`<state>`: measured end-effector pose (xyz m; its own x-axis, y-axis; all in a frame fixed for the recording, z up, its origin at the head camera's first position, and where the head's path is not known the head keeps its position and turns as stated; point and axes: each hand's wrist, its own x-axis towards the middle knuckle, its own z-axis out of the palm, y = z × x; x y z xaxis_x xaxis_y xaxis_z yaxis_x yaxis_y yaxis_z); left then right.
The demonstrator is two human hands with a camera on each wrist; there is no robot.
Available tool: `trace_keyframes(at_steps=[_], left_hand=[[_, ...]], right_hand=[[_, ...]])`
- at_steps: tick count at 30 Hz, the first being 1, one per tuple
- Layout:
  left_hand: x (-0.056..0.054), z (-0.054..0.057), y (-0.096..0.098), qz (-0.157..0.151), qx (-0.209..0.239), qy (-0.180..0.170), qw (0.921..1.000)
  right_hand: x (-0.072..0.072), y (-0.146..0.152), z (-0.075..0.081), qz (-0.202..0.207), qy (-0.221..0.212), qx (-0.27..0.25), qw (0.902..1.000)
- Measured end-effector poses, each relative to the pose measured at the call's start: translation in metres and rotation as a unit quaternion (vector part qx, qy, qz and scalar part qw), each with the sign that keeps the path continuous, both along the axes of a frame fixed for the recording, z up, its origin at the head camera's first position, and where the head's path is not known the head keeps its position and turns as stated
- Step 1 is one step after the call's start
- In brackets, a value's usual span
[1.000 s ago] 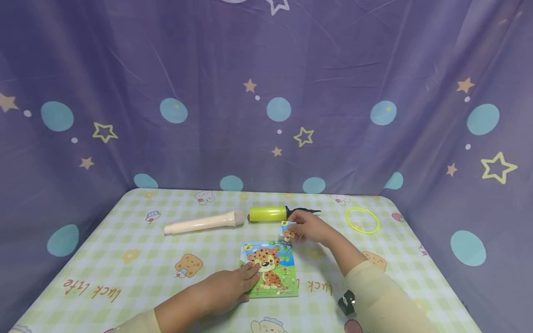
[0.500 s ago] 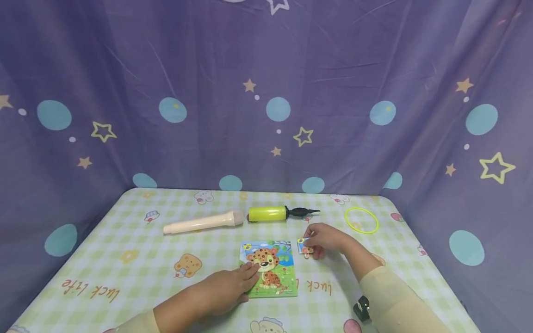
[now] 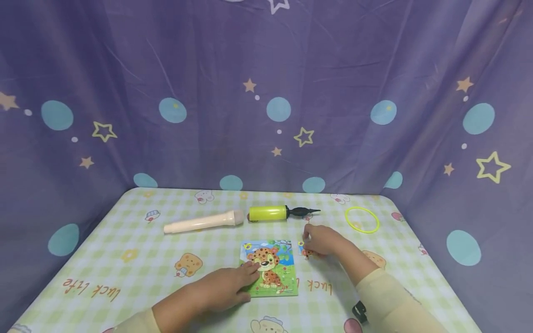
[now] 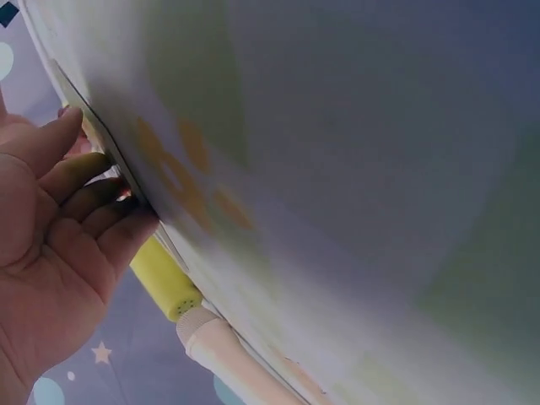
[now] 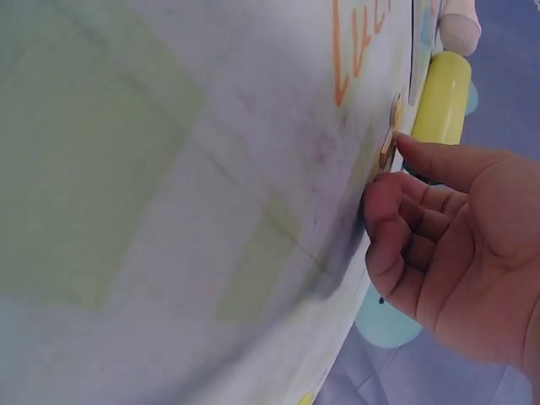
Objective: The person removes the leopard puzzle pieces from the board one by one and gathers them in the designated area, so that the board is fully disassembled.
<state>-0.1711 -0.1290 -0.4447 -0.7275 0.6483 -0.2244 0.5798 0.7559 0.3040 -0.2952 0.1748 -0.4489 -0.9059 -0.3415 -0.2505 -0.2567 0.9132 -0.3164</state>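
I judge I'm at handling a loose piece: my right hand (image 3: 326, 240) is at the small puzzle piece (image 3: 305, 252), low at the counter (image 3: 158, 249) just right of the leopard puzzle (image 3: 272, 266); whether thumb and fingers pinch it or stand apart, I cannot tell. My left hand (image 3: 222, 286) lays extended fingers on the puzzle's left side. Next calls, I think, for a clean pinch or release, puzzle steadied.

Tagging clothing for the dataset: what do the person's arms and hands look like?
Left sleeve and right sleeve: pale yellow, ending on the forearms. Left hand and right hand: no gloves. Small black item at the right sleeve's edge; unclear what.
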Motion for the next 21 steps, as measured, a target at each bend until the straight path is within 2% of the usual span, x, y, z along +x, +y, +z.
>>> trace_keyframes(at_steps=[3,5,8,10,13,17,19,21], left_hand=[[-0.003,0.001,-0.002,0.015,0.022,-0.021,0.9994],[-0.005,0.002,-0.004,0.024,0.037,-0.03,0.9986],[-0.009,0.006,-0.007,0.036,0.066,-0.043,0.9963],[-0.012,0.009,-0.009,0.052,0.09,-0.047,0.9934],[-0.017,0.014,-0.009,0.085,0.116,-0.031,0.9891],[-0.023,0.014,-0.007,0.138,0.119,0.001,0.9833],[-0.024,0.012,-0.005,0.151,0.114,0.004,0.9819],[-0.025,0.009,-0.003,0.153,0.108,-0.001,0.9824]], right_hand=[[0.002,-0.003,0.002,0.011,0.029,0.02,0.9993],[0.004,-0.006,0.005,0.022,0.037,0.007,0.999],[0.007,-0.014,0.011,0.052,0.009,-0.058,0.9969],[0.009,-0.021,0.014,0.079,-0.023,-0.105,0.991],[0.012,-0.035,0.019,0.111,-0.055,-0.145,0.9816],[0.012,-0.053,0.019,0.15,-0.043,-0.144,0.9773],[0.011,-0.061,0.017,0.166,-0.04,-0.142,0.9751],[0.009,-0.067,0.013,0.171,-0.04,-0.135,0.9751]])
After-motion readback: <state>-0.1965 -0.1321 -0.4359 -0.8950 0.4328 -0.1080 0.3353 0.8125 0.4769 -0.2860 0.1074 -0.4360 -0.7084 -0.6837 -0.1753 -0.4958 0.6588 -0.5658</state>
